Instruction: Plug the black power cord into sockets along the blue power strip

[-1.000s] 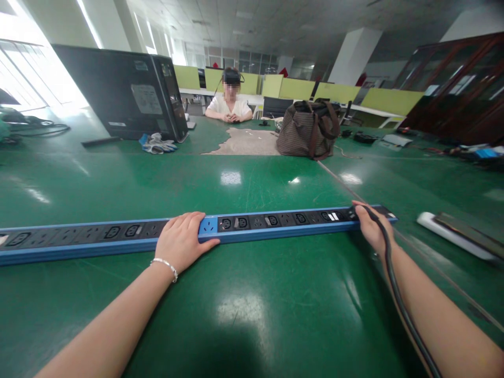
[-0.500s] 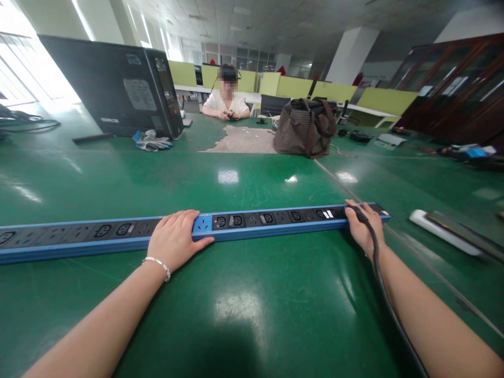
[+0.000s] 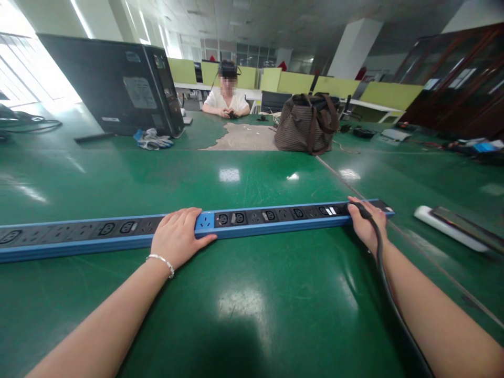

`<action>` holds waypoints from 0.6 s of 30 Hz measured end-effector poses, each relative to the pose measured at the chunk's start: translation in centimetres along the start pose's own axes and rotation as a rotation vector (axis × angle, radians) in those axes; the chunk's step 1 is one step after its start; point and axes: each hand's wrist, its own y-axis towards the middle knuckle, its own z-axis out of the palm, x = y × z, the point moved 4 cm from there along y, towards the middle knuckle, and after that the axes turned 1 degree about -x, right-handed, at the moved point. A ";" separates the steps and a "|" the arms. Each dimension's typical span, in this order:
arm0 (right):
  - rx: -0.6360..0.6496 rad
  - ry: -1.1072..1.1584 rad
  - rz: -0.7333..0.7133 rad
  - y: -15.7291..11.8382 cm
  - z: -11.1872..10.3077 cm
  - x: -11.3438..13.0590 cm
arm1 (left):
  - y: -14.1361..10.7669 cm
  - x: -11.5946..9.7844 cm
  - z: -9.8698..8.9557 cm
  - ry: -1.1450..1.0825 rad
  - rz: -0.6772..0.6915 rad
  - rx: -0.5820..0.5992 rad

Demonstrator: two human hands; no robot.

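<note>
A long blue and black power strip [image 3: 255, 226] with several sockets lies across the green table [image 3: 244, 294]. My left hand [image 3: 179, 233] rests over the strip beside its blue socket, gripping it with fingers on the far side and the thumb along the near edge. At the strip's right end, my right hand [image 3: 366, 223] is closed around a black plug with a thick black cable [image 3: 384, 273] that runs down over my right forearm. The plug sits at the strip's top face; its front is partly hidden by my fingers.
Farther back stand a black computer case [image 3: 114, 89] and a brown bag [image 3: 303, 126]. Gloves [image 3: 153, 139] lie near the case. A white bar-shaped object [image 3: 449, 228] is at right. A person [image 3: 226, 97] sits across the table, holding something small and dark.
The strip and both hands appear slightly farther right in view. Both hands keep their places on the strip and plug.
</note>
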 end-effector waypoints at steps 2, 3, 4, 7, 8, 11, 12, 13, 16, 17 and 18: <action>0.039 -0.009 0.029 0.3 -0.2 0.0 | 0.0 0.0 0.1 0.027 0.002 0.005; 0.072 -0.011 0.033 0.5 -0.3 0.0 | 0.0 0.0 0.1 0.036 0.002 0.005; 0.107 -0.010 0.031 0.7 -0.3 0.0 | 0.0 0.0 0.1 0.040 0.001 0.003; 0.157 -0.022 0.048 1.0 -0.4 -0.2 | 0.0 0.0 0.1 0.037 0.001 0.000; 0.151 -0.029 0.061 1.0 -0.4 -0.2 | 0.0 0.0 0.1 0.032 0.002 0.002; 0.105 -0.028 0.067 0.5 -0.2 -0.2 | 0.1 0.0 0.0 0.018 -0.002 0.009; 0.086 -0.019 0.059 0.2 -0.1 -0.1 | 0.1 0.0 0.0 0.019 -0.004 0.009; 0.068 -0.011 0.055 0.0 0.0 -0.1 | 0.1 0.0 0.0 0.023 -0.006 0.008; 0.032 0.012 0.065 -0.5 0.2 0.1 | 0.1 -0.1 -0.1 0.035 0.002 0.006; 0.023 0.019 0.070 -0.6 0.2 0.2 | 0.0 -0.1 -0.1 0.033 0.006 0.007; 0.016 0.025 0.072 -0.7 0.2 0.3 | 0.0 -0.1 -0.1 0.031 0.007 0.008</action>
